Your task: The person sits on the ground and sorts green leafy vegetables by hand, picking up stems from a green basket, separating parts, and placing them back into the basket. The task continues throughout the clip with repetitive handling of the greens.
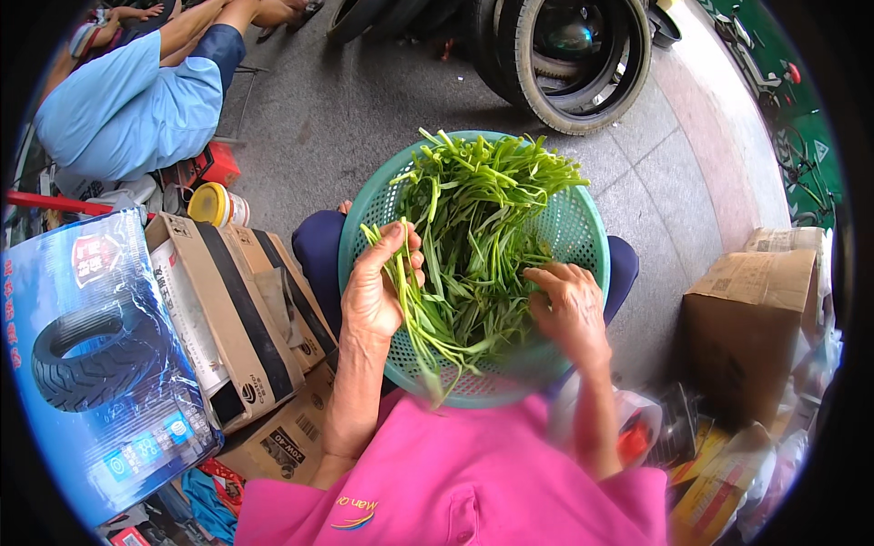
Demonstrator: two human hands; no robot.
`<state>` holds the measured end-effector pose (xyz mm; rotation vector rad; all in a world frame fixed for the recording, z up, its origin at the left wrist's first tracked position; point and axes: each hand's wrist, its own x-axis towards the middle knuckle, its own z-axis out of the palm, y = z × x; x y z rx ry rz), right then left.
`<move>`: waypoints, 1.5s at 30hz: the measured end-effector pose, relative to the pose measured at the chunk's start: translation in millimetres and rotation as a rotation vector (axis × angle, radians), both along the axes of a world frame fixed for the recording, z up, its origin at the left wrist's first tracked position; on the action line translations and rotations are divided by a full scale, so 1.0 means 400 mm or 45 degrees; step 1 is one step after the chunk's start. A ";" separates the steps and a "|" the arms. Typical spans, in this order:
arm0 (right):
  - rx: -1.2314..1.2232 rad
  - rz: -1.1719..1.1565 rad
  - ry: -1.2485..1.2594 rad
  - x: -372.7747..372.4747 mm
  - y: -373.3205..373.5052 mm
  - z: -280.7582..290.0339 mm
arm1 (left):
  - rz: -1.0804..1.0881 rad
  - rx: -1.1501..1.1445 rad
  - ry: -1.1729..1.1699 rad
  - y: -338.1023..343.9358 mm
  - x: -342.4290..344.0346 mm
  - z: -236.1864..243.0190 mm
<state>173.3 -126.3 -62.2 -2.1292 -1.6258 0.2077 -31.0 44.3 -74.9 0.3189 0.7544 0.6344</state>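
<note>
A round teal plastic basket with a perforated wall rests in my lap between my knees. Inside lies a large heap of water spinach, with long green stems and narrow leaves, the cut ends toward the far side. My left hand is closed around a small bunch of water spinach stems at the basket's left side; their leafy ends hang toward my body. Over the right side of the basket, my right hand has its fingers bent in against the leaves. Whatever its fingertips hold is hidden.
Cardboard boxes and a blue box with a tire picture stand at left. Tires stand ahead on the paved floor. A brown carton and plastic bags are at right. Another person in a light blue shirt sits far left.
</note>
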 end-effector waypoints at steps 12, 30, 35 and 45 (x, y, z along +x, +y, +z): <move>0.315 0.097 0.948 -0.185 0.063 0.055 | 0.028 -0.178 0.108 -0.034 0.010 0.013; 0.040 -0.215 2.860 -0.107 0.050 -0.042 | -0.147 0.271 0.153 -0.054 0.000 0.054; -0.018 -0.319 2.597 -0.115 0.050 -0.043 | -0.112 0.368 0.258 -0.068 0.017 0.074; 0.375 -0.204 0.781 -0.145 0.061 0.080 | 0.008 0.915 0.681 -0.095 0.024 0.075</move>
